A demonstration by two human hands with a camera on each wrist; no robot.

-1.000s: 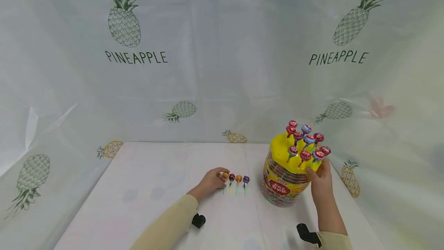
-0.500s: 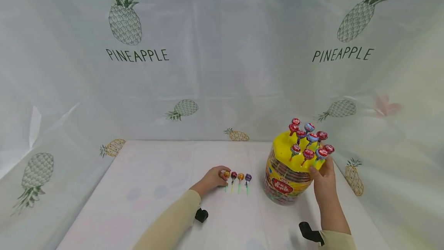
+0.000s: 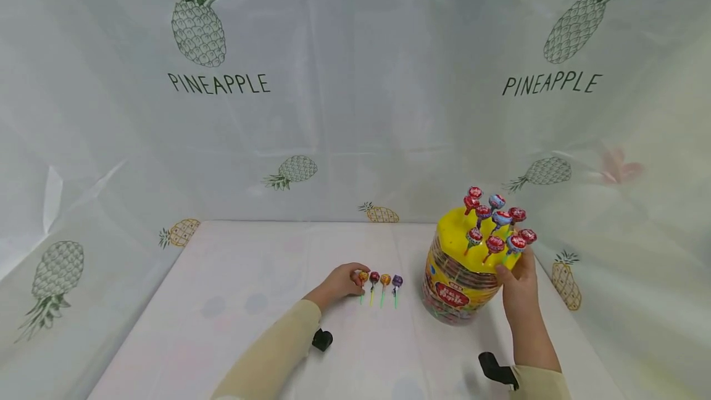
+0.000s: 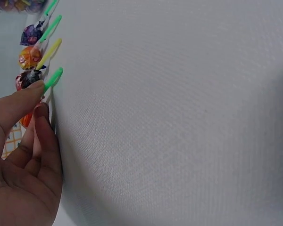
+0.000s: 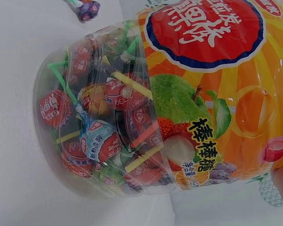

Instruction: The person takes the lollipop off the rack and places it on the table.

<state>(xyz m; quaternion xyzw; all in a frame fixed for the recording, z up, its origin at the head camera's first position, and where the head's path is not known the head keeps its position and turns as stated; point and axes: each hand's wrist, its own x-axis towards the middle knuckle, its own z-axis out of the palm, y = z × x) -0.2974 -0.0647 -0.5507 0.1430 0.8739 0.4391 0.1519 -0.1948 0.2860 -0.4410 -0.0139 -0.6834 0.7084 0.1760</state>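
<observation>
Four-in-a-row lollipops lie on the white table. At the row's left end is an orange lollipop with a green stick. My left hand pinches it between thumb and fingertips, as the left wrist view shows, near the upper stick. Beside it lie a dark red lollipop, another orange one and a purple one. My right hand holds the right side of a lollipop jar, thumb near the yellow lid. The jar leans slightly. Several red and blue-wrapped lollipops stand upright in the lid.
Through the clear base of the jar, several more wrapped lollipops show. A white cloth covers the table. Behind it hangs a pale curtain printed with pineapples. Black wrist mounts stick out from both sleeves.
The head view has shifted slightly. Both hands keep their places: the left at the end orange lollipop, the right on the jar. Nothing else has visibly moved.
</observation>
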